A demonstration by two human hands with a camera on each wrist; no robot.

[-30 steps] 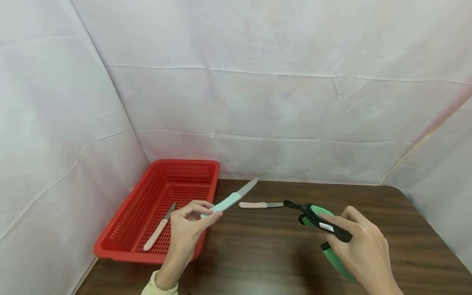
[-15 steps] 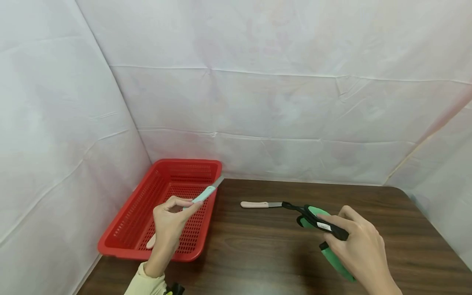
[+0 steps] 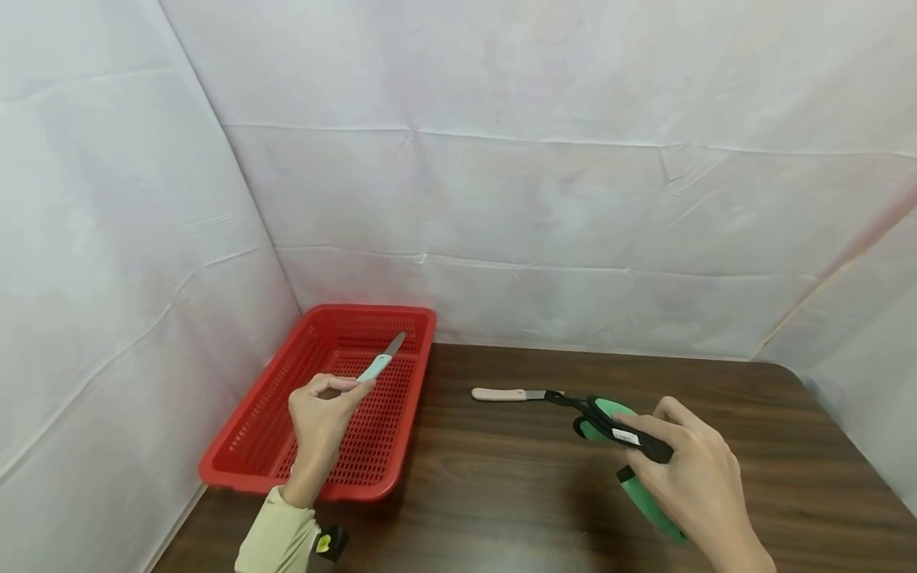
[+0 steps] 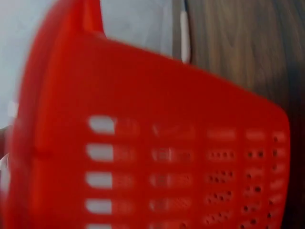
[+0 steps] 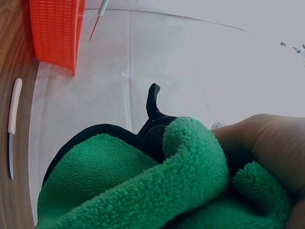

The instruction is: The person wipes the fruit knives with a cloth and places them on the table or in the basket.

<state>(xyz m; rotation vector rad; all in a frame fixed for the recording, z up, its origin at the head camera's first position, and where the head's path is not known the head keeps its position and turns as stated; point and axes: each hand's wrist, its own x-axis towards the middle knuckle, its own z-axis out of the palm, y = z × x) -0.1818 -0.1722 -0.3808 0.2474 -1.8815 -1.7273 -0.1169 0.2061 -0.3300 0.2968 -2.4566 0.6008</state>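
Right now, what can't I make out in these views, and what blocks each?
Head: butt of the mint-handled knife, hidden by the left hand.
Head: print on the white label, too small to read.
Left wrist: blade tip of the pink-handled knife, cut off by the top edge.
Right wrist: some fingers of the right hand, hidden by the green cloth.

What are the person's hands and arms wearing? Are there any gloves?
No gloves! The left hand is bare, and that arm has a pale yellow long sleeve. Next to the sleeve is a small black block with a bright yellow-green patch. The right hand is bare too, and no sleeve shows on that side.
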